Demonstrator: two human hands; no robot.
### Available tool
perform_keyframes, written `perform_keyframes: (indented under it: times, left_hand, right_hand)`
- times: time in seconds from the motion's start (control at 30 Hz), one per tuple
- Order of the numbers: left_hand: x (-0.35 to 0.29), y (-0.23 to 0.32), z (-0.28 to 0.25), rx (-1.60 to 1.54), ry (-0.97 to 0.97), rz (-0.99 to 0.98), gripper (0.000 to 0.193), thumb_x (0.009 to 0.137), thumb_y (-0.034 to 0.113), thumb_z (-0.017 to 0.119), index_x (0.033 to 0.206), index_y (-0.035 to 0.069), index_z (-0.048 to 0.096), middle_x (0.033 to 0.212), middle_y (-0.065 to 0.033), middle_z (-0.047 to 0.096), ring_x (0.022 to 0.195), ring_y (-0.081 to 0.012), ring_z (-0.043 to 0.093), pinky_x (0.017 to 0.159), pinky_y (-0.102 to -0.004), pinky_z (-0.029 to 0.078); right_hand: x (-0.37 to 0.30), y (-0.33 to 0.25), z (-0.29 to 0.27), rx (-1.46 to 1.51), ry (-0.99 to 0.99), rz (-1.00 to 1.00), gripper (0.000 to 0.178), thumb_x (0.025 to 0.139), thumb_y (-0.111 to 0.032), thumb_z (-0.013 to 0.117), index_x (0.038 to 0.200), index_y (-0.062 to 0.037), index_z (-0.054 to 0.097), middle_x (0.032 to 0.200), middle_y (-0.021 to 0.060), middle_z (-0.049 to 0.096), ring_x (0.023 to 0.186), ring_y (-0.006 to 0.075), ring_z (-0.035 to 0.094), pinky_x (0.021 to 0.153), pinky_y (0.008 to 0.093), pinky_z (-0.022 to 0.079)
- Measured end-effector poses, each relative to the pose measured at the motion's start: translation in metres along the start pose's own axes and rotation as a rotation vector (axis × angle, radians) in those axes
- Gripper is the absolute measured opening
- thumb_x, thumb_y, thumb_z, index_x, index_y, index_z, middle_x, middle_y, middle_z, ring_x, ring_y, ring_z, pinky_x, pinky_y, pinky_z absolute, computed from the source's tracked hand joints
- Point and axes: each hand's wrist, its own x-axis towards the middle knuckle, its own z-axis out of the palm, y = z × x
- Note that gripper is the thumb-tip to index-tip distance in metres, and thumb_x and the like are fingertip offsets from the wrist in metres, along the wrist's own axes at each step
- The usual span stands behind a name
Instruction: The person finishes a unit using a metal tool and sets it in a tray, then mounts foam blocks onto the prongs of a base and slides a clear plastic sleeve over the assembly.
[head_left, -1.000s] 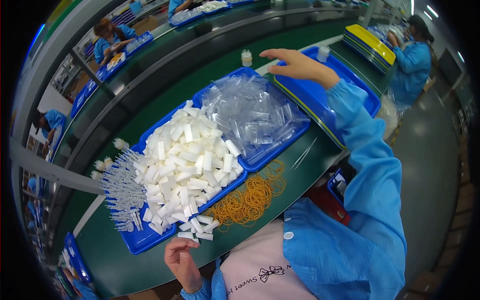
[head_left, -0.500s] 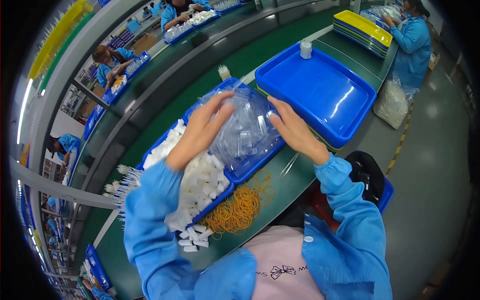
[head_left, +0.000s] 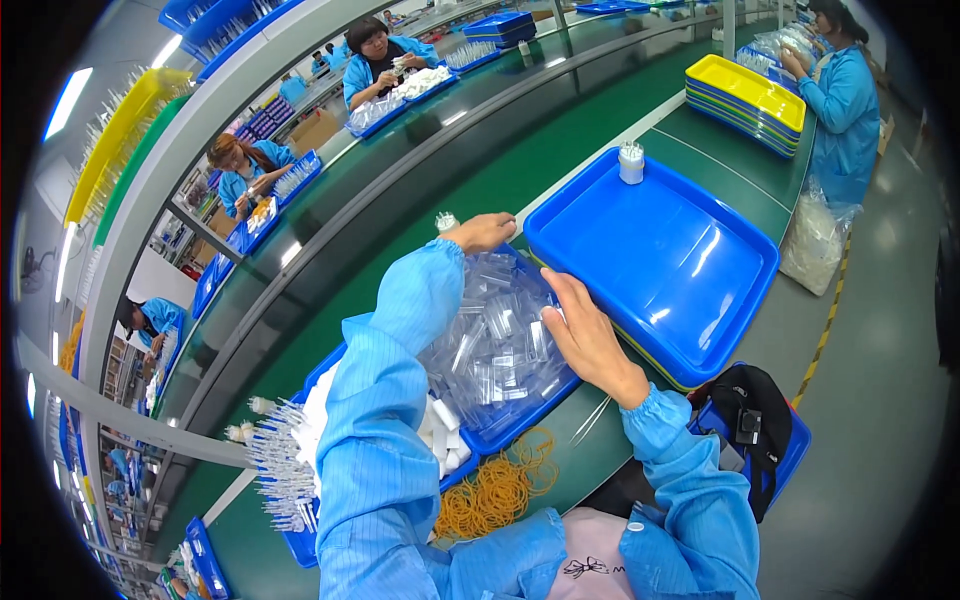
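My left hand [head_left: 482,233] reaches over the far edge of a blue tray [head_left: 520,420] heaped with clear plastic pieces [head_left: 495,335]. Its fingers are bent together near the tray's far corner, and whatever they pinch is too small to make out. Along the tray's right side is my right hand [head_left: 588,340], open, fingers stretched out, holding nothing. My left sleeve partly covers the white pieces [head_left: 440,430] in the adjoining section on the left. Close behind my left wrist stands a small white container of thin white sticks [head_left: 446,222].
Right of the pile, an empty blue tray [head_left: 660,260] tops a stack, with a white container [head_left: 631,163] at its far corner. Orange rubber bands [head_left: 492,495] and tweezers [head_left: 590,420] lie nearby. White-tipped sticks [head_left: 285,470] bristle at left. Yellow-topped trays [head_left: 748,90] stand farther off. Several co-workers sit beyond.
My left hand has moved away and right, from above the clear pieces to the tray's far edge, its fingers drawing in. My right hand stays open beside the tray. The view has shifted.
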Motion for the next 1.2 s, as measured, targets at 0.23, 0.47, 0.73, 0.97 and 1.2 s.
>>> perform_keyframes:
  times: [0.23,0.47,0.73,0.97,1.2]
  left_hand:
    - [-0.005,0.012,-0.002,-0.604,-0.252,-0.097,0.040,0.095,0.033,0.048,0.116,0.004,0.064,0.113,-0.0095,0.064,0.106,-0.0179,0.056,0.095,-0.0320,0.041]
    - [-0.026,0.021,-0.010,-0.539,-0.347,-0.091,0.034,0.089,0.031,0.058,0.110,0.007,0.068,0.112,-0.0056,0.065,0.108,-0.0176,0.056,0.097,-0.0317,0.039]
    - [-0.051,0.039,-0.019,-0.600,-0.334,-0.058,0.038,0.090,0.039,0.058,0.111,0.010,0.068,0.115,-0.0033,0.063,0.116,-0.0161,0.051,0.102,-0.0323,0.034]
    - [-0.093,0.054,-0.027,-0.505,-0.249,-0.064,0.055,0.097,0.050,0.042,0.124,0.005,0.059,0.133,-0.0118,0.051,0.126,-0.0239,0.045,0.106,-0.0349,0.032]
    - [-0.141,0.063,-0.052,-0.661,-0.011,-0.028,0.045,0.099,0.041,0.042,0.123,0.006,0.059,0.116,-0.0077,0.062,0.115,-0.0177,0.051,0.103,-0.0340,0.036]
  right_hand:
    - [0.021,0.018,0.013,0.500,-0.058,0.137,0.046,0.098,-0.027,0.044,0.136,0.0000,0.038,0.135,0.0216,0.042,0.125,0.0363,0.042,0.105,0.0410,0.034]
    - [0.018,0.016,0.019,0.148,-0.018,-0.040,0.044,0.098,-0.023,0.043,0.135,0.0001,0.039,0.136,0.0215,0.041,0.126,0.0364,0.042,0.106,0.0414,0.033]
    - [0.025,0.037,0.031,0.241,0.001,0.042,0.046,0.095,-0.016,0.044,0.137,0.0002,0.038,0.136,0.0187,0.047,0.124,0.0285,0.047,0.102,0.0366,0.038]
    - [0.021,0.001,0.050,0.208,-0.104,-0.043,0.041,0.095,-0.016,0.043,0.133,-0.0001,0.043,0.133,0.0202,0.049,0.124,0.0335,0.046,0.105,0.0400,0.035]
    - [0.015,-0.032,0.063,0.049,-0.171,-0.286,0.038,0.094,-0.015,0.044,0.130,-0.0026,0.046,0.131,0.0217,0.048,0.127,0.0378,0.041,0.108,0.0430,0.032]
